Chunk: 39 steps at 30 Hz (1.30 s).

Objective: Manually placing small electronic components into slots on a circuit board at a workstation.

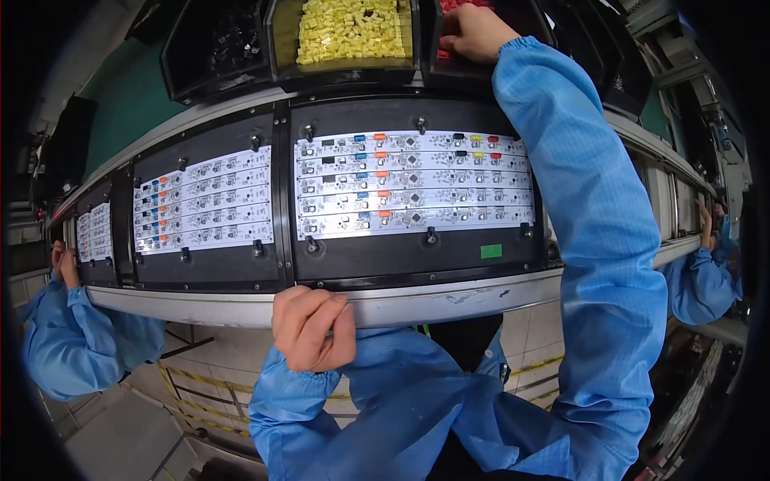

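Note:
My right hand (475, 34) reaches into the black bin of small red connectors (446, 54), fingers bent and tips partly hidden. My left hand (313, 329) is curled closed against the silver rail (385, 311); whatever its fingers may hold is hidden. Between my arms lies a black fixture tray (361, 256) with several white circuit board strips (353, 181) in rows. Blue and orange connectors sit on all these strips toward the left. Black, yellow and red connectors stand on the right part of the two farthest strips. My right sleeve passes over the tray's right end.
Bins of yellow connectors (353, 32) and black parts (234, 44) stand along the far side. Another fixture tray (200, 268) with strips adjoins on the left. Co-workers' blue sleeves show at left (96, 337) and right (702, 284). Upright clamps (421, 125) edge the tray.

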Available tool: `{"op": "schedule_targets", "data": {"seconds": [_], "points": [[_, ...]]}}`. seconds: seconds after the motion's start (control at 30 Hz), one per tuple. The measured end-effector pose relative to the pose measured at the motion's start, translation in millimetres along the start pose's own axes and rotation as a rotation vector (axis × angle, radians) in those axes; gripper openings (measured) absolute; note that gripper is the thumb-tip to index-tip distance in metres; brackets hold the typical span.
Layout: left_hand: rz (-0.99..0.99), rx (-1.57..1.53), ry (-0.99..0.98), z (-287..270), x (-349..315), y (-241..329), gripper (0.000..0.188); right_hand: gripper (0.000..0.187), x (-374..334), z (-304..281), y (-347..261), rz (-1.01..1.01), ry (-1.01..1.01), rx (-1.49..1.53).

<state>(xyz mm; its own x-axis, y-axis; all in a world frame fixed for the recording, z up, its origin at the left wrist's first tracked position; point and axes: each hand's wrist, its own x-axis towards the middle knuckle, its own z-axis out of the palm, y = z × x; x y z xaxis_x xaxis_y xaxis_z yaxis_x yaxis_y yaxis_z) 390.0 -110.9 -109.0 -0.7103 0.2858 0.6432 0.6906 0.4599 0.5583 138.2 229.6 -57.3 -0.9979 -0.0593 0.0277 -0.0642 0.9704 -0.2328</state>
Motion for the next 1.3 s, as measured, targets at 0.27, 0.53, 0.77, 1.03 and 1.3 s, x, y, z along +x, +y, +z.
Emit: {"op": "schedule_targets", "data": {"seconds": [0.27, 0.53, 0.77, 1.03, 1.3], "points": [[0.016, -0.009, -0.004, 0, 0, -2, 0.025, 0.013, 0, 3, -2, 0.015, -0.009, 0.037], [0.020, 0.010, -0.032, -1, 4, -3, 0.024, 0.018, 4, 4, 9, -0.156, 0.090, 0.120], [0.017, 0.034, -0.043, -2, 5, 0, 0.022, 0.027, -7, -5, 14, -0.136, 0.051, 0.333], [0.159, 0.072, -0.112, -4, 52, 6, 0.024, 0.026, -80, -39, 7, -0.146, 0.095, 0.666], [-0.012, 0.155, -0.241, 55, 217, -66, 0.010, 0.016, -178, -28, 20, -0.346, 0.099, 0.849]]}}
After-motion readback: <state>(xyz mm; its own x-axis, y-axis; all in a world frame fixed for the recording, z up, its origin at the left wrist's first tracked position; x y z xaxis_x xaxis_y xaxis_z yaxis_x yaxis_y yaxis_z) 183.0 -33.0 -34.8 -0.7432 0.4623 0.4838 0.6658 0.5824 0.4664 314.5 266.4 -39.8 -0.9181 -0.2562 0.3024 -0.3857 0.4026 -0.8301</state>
